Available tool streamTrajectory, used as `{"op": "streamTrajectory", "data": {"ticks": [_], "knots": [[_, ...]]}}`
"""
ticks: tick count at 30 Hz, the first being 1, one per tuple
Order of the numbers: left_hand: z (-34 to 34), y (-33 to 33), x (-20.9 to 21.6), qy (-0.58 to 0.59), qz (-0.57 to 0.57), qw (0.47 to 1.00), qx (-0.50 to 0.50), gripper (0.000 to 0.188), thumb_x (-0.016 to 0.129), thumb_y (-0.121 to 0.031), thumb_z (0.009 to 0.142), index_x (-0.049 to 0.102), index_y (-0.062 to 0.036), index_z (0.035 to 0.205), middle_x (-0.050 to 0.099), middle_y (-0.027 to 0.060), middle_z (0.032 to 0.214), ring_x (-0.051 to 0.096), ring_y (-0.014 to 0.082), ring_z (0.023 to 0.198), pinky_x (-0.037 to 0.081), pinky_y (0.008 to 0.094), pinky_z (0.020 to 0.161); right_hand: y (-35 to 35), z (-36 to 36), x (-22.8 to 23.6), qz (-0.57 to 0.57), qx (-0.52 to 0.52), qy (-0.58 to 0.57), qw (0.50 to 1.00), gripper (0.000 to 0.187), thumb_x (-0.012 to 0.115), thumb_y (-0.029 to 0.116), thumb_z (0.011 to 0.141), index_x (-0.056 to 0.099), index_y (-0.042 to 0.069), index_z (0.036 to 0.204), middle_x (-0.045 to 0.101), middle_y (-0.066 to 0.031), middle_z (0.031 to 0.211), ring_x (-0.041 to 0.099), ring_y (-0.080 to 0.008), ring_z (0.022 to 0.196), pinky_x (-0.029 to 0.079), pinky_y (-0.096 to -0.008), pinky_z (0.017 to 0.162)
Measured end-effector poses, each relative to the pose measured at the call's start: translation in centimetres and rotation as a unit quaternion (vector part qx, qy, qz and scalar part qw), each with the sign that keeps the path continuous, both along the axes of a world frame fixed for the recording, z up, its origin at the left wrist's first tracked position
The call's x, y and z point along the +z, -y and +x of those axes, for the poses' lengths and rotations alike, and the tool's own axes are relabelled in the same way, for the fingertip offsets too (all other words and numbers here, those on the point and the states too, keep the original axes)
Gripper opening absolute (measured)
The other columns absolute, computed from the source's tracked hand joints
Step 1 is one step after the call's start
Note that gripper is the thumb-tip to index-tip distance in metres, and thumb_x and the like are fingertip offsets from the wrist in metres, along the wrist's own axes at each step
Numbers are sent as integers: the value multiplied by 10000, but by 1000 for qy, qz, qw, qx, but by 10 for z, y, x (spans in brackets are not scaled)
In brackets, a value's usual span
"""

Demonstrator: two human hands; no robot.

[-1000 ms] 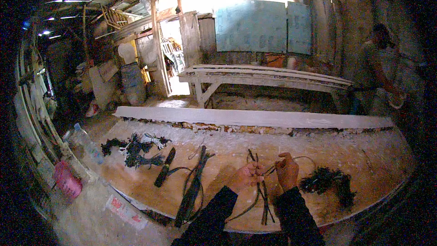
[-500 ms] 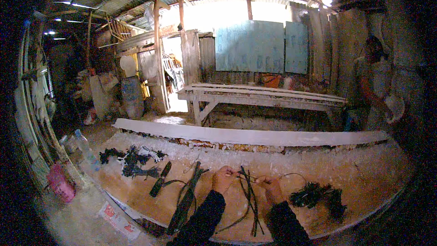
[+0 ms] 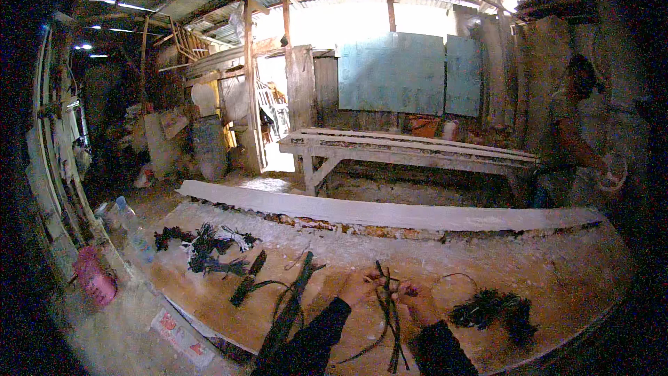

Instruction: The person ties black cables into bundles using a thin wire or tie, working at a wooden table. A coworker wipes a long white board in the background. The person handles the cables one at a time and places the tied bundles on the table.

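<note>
My left hand [image 3: 360, 287] and my right hand [image 3: 412, 299] work close together over the near table. Between them stand a few crossed dark strips [image 3: 388, 313], whose lower ends spread toward the table's near edge. The fingers of both hands are pinched at the upper part of these strips; the exact grip is blurred. Left of my left forearm lies a bundle of long dark strips [image 3: 291, 306]. Beside it rests a short, flat dark piece [image 3: 248, 278]. A heap of short dark strips [image 3: 494, 310] sits right of my right hand.
A larger dark heap with pale strands [image 3: 209, 247] lies on the table's left. Along its far side runs a long white board [image 3: 390, 210]. A clear bottle [image 3: 136, 230] and a pink bag [image 3: 94, 276] are at the left. Another person [image 3: 574, 125] is beyond, near a long bench [image 3: 417, 150].
The view has shifted slightly, moving the scene right and down. My hands stay at the crossed strips, the left fingers now nearer their top. The other person's arms have lowered a little.
</note>
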State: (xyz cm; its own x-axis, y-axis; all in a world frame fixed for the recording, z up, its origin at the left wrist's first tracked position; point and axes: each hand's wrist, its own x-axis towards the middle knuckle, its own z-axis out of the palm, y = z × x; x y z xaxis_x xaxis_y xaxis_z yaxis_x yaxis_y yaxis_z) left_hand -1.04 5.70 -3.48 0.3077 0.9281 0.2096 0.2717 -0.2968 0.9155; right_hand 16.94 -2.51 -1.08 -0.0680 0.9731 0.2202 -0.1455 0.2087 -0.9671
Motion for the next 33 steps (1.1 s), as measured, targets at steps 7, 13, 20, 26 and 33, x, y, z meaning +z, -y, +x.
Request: {"op": "streamTrajectory", "data": {"ticks": [7, 13, 20, 26, 33], "knots": [[21, 10, 1, 66, 126, 972, -188, 295, 636, -300, 764, 582, -49, 912, 547, 1, 764, 490, 85, 591, 417, 230, 508, -19, 13, -13, 114, -185, -18, 976, 99, 598, -9, 713, 542, 61, 755, 546, -11, 792, 483, -99, 744, 408, -232, 656], [23, 22, 13, 22, -19, 952, -304, 279, 612, -337, 773, 559, -65, 801, 527, -15, 712, 470, 69, 578, 385, 216, 488, -20, 21, -9, 92, -265, -5, 960, 123, 601, 27, 749, 591, 50, 869, 565, -19, 824, 509, -112, 742, 416, -231, 669], [-11, -11, 13, 152, 69, 985, 35, 165, 651, -219, 733, 575, -77, 768, 529, -21, 677, 469, 70, 573, 382, 216, 480, -11, -5, -1, 227, -188, 135, 946, 112, 611, 52, 751, 618, 48, 863, 541, -68, 936, 512, -164, 868, 429, -273, 727], [-19, -37, -8, 197, 56, 976, 70, 101, 647, -150, 722, 591, -80, 768, 535, -14, 679, 470, 78, 564, 381, 233, 450, 18, -34, 19, 188, 101, 156, 964, 122, 620, 99, 759, 624, 62, 876, 504, -100, 1052, 472, -227, 1039, 373, -341, 888], [0, -13, -8, 103, -18, 994, 20, 69, 616, -100, 745, 587, -70, 799, 526, -9, 668, 459, 66, 520, 371, 231, 435, 31, -27, 18, 46, 75, 2, 996, 108, 621, 111, 749, 586, 20, 795, 550, -90, 934, 528, -195, 892, 433, -315, 766]]}}
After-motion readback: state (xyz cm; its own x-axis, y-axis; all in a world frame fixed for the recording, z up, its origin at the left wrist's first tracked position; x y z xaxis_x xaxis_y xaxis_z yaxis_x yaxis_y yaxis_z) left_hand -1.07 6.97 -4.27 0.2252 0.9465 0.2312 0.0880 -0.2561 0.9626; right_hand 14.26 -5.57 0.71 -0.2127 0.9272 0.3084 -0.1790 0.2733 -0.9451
